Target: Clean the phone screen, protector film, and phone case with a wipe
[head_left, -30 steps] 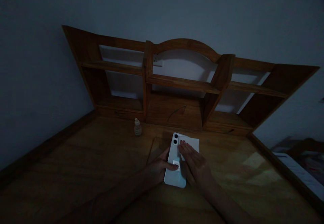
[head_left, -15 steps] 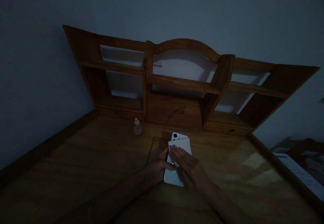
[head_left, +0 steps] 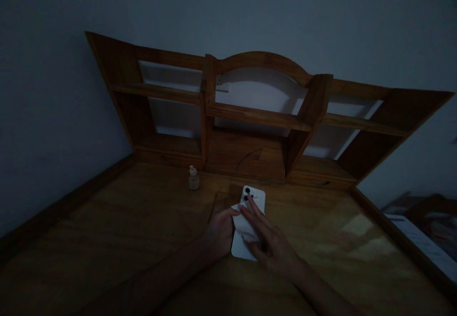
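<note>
A white phone [head_left: 246,251] shows its back, with dark camera lenses at its upper left corner. Over its middle lies a thin white cloth [head_left: 246,228], creased and partly covered by fingers; whether it is fabric or paper I cannot tell. My left hand [head_left: 219,230] is curled at the phone's left edge, its thumb and fingers closed on the upper left corner of the cloth. From the right, my right hand [head_left: 273,244] grips the cloth between thumb and fingers, one finger stretching up beside the lenses. The left fingers' undersides are hidden.
A small pump bottle [head_left: 193,179] stands on the wooden desk [head_left: 143,221], left of the phone. Behind rises a wooden shelf unit [head_left: 250,154] against the wall, where a power socket [head_left: 222,83] shows through. White papers [head_left: 421,244] lie beyond the right edge.
The cloth has shifted down the phone and bunched, uncovering more of the lenses. My left thumb has moved up to the cloth's corner; my right fingers have spread from lying flat.
</note>
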{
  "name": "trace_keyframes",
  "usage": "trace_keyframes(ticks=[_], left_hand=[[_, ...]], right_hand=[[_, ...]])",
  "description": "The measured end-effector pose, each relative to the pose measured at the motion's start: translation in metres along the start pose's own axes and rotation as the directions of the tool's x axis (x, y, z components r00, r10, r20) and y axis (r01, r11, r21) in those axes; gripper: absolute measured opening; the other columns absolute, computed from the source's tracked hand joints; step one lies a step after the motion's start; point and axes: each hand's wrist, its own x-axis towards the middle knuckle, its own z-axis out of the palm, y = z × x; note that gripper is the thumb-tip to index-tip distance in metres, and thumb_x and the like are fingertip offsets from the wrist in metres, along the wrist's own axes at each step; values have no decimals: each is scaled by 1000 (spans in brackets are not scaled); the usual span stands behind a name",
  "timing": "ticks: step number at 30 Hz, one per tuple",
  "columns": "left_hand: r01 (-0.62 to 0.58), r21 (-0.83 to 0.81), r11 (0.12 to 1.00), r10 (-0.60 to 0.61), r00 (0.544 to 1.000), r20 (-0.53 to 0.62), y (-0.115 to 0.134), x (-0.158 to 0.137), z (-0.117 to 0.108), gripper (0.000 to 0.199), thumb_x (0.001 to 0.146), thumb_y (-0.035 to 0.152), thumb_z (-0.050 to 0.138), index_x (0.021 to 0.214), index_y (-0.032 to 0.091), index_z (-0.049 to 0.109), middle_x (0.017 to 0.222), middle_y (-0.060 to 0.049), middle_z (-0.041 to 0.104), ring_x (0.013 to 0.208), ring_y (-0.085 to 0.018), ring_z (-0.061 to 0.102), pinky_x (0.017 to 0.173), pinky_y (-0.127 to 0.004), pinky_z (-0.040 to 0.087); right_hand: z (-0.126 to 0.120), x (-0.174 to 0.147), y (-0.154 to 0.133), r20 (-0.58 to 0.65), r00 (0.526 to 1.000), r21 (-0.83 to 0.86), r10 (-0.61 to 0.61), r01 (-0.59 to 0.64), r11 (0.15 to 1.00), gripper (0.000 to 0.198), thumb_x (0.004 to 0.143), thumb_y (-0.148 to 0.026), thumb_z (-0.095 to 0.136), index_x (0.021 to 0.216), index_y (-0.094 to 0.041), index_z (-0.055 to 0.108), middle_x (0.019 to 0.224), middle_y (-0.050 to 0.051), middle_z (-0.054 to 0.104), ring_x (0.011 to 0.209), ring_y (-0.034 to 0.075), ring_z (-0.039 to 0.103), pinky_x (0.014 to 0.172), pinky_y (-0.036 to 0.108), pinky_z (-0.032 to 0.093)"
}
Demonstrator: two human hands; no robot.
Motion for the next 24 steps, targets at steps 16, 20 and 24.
trace_keyframes(ticks=[16,20,24], left_hand=[[-130,197,972,152,983,-100,-12,0,-2,34,78,10,66,111,15,65,86,-7,71,84,-25,68,80,-36,49],[-82,213,974,113,984,-137,-13,1,-3,35,75,3,61,107,15,67,80,-3,70,76,-22,67,77,-34,47],[-77,173,982,102,985,-139,-13,3,-6,39,69,-2,65,106,13,68,86,-6,71,81,-22,67,81,-34,46]], right_hand=[[2,0,7,59,997,-98,-43,49,994,91,77,-4,51,155,-23,9,162,5,-5,149,27,7,117,49,26],[0,1,11,66,993,-163,-102,112,980,82,83,-10,50,155,-21,13,162,7,11,148,26,14,117,50,28],[0,2,14,79,991,-188,-112,126,974,77,84,-12,50,154,-18,18,161,7,19,147,24,18,117,48,29]])
